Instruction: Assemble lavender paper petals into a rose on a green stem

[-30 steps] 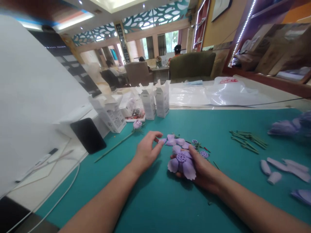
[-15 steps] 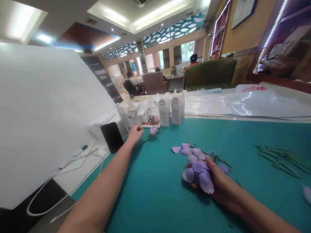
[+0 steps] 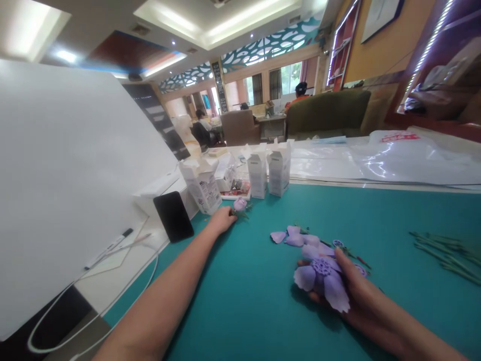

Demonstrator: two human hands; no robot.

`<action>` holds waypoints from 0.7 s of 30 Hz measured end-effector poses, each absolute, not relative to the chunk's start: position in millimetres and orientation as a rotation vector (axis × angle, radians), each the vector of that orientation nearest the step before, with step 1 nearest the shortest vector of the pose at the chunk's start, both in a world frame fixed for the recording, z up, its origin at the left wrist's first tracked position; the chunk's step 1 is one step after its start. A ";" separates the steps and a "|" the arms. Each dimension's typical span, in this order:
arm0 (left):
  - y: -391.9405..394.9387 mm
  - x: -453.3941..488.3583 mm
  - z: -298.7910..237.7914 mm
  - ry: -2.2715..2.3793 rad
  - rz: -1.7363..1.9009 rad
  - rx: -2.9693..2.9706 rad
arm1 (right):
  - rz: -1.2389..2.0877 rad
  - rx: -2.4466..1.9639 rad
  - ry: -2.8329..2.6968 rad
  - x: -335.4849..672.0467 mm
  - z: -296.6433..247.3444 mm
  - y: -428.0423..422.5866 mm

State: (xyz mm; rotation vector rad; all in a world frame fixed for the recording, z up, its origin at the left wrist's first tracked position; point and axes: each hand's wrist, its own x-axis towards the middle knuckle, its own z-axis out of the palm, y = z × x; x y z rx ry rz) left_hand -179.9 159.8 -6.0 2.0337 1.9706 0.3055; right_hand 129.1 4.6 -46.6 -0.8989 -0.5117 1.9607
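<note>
My left hand [image 3: 222,220] reaches far forward over the teal mat [image 3: 263,301], its fingers closed around the stem of a small purple flower bud [image 3: 239,204] lying near the white boxes. Resting on the mat is my right hand [image 3: 347,288], holding a purple petal flower [image 3: 321,278] with a round patterned centre. Several loose purple petals [image 3: 295,238] lie just beyond that flower.
White open cartons [image 3: 268,173] stand at the mat's far edge, and a black phone [image 3: 173,216] leans at the left. A white board [image 3: 67,175] fills the left side with a cable below it. Green stems [image 3: 443,250] lie at the right. Clear plastic sheeting [image 3: 394,158] lies beyond. People sit far behind.
My left hand has left the loose petals and stretched forward-left to the bud's stem, closing on it. The right hand kept holding the purple flower.
</note>
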 end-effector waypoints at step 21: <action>11.0 -117.8 91.8 1.391 0.026 2.738 | 1.692 -0.827 -0.827 120.0 -33.4 0.0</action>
